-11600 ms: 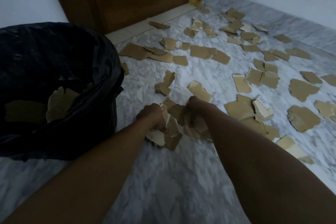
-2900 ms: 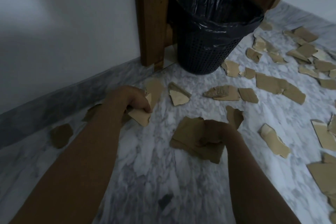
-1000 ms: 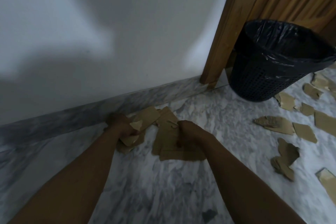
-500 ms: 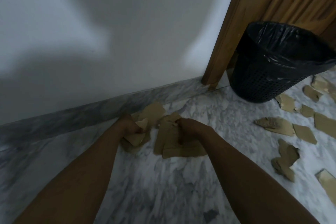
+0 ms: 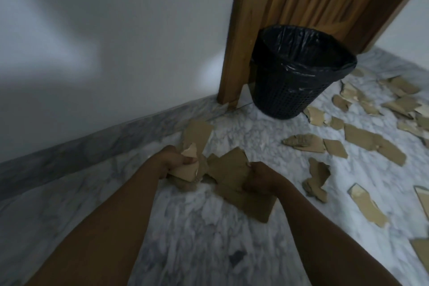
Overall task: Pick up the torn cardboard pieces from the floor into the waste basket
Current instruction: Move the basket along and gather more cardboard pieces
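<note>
My left hand (image 5: 173,160) grips a small bunch of torn brown cardboard pieces (image 5: 185,170) just above the marble floor. My right hand (image 5: 261,177) grips a larger stack of cardboard pieces (image 5: 232,169) beside it. One more piece (image 5: 197,133) shows just beyond my left hand. The black mesh waste basket (image 5: 290,93), lined with a black bag, stands upright against the wooden door frame, beyond and to the right of both hands. Many loose cardboard pieces (image 5: 362,137) lie scattered on the floor at the right.
A white wall with a grey marble skirting (image 5: 69,153) runs along the left. A wooden door and frame (image 5: 234,42) stand behind the basket. Bare marble floor (image 5: 197,227) lies between my forearms.
Both hands have lifted with their cardboard bunches and drawn back from the wall. The view has swung right, bringing more of the basket and the scattered pieces into sight.
</note>
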Demonstrator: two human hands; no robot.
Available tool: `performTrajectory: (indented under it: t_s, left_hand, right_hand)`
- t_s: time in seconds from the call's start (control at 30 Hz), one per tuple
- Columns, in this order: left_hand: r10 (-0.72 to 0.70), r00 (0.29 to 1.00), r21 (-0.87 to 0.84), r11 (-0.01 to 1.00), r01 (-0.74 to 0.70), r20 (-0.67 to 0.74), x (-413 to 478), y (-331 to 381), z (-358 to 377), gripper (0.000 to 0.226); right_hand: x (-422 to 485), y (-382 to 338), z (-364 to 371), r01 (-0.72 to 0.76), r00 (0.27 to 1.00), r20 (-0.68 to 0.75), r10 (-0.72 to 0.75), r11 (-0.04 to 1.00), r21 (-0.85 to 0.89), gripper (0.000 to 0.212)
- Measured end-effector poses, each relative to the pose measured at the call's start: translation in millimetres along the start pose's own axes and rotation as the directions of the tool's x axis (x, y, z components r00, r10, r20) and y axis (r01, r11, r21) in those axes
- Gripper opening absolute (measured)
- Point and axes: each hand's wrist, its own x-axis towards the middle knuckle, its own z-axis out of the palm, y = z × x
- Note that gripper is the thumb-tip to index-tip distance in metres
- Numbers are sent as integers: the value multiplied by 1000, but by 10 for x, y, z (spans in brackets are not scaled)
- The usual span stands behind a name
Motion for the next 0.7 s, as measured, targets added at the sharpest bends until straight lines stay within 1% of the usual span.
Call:
performTrajectory:
  t_s: [0.03,0.07,0.17,0.2,0.23,0.3,0.37,0.4,0.43,0.47,0.5,0.57,0.63,0.7]
  left_hand:
    - [3,1000,29,1000,-4,24,6,44,53,116]
    - [6,999,78,997,-10,49,-24,111,115,115]
    - [44,997,259,964,-59,64,-89,294,389,92]
    - [55,997,367,928,-70,51,-91,333,519,90]
    - [68,997,493,867,-74,30,-90,364,655,90]
    - [124,992,675,735,-65,-40,-115,376,884,87]
    - [150,988,792,607,-56,-45,-68,384,1049,82]
    - [147,988,830,556,-41,-50,12,380,1107,81]
    - [166,985,854,518,-48,-45,88,380,1146,78]
    - [194,980,864,499,-63,-41,133,409,1200,72]
    - [226,973,868,490,-76,-42,144,443,1251,62]
    - [276,959,884,461,-79,-58,57,521,1345,49]
    - [287,952,900,436,-31,-107,33,548,1432,48]
    - [286,947,897,442,2,-143,1,568,1490,52]
  right_hand:
    - [-90,82,-59,-24,1000,5,24,1000,16,70]
    - [-160,181,-113,-55,998,2,55,998,42,71]
    - [-345,495,-213,-157,983,-63,170,973,172,86]
    - [-371,617,-217,-190,972,-99,214,959,213,84]
    - [-405,726,-227,-216,955,-147,256,946,240,78]
    - [-437,928,-234,-198,924,-263,279,934,297,58]
    - [-474,1113,-242,-112,896,-378,234,941,318,40]
    - [-477,1211,-249,-75,876,-428,224,938,339,36]
    - [-492,1261,-270,-79,853,-454,259,922,378,32]
    - [-533,1278,-316,-96,827,-465,314,896,434,30]
    - [-557,1297,-358,-128,815,-459,355,882,454,30]
    - [-574,1343,-412,-233,833,-394,389,892,387,36]
    - [-546,1411,-412,-343,852,-315,418,901,267,41]
    - [-520,1498,-367,-391,848,-287,445,892,227,49]
